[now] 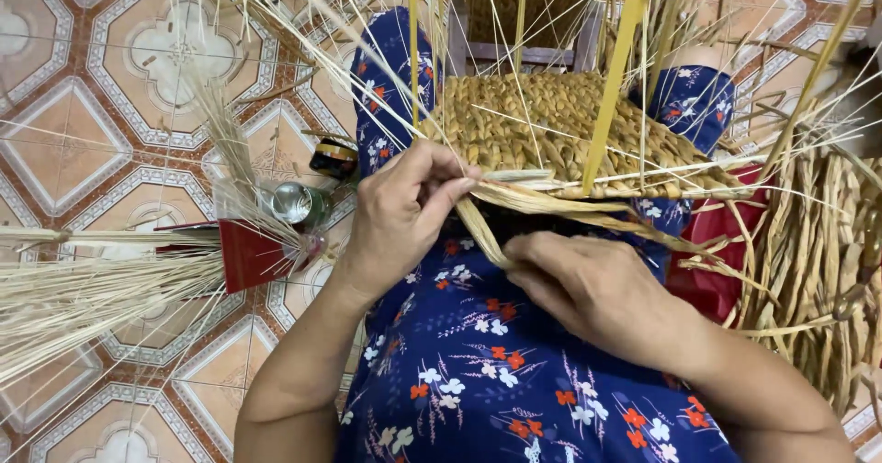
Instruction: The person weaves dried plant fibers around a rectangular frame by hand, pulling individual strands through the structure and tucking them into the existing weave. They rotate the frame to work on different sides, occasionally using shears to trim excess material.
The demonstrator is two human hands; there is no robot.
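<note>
Hands: I saw my left hand [401,208] and right hand [588,288], two, both pinching one straw strand [484,229].
Basket: one woven basket [542,132] sat just above them.

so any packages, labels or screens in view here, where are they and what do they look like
No screens or signs.
Dark tin: on the tiled floor left of the knee, small and round, with an orange-and-gold band like a label.
Shiny can: on the floor just below the tin, lying on its side, round silvery end with a greenish body; any label is too small to make out.
Red box: on the floor left of the left hand, angular and plain red, holding straw.
</note>
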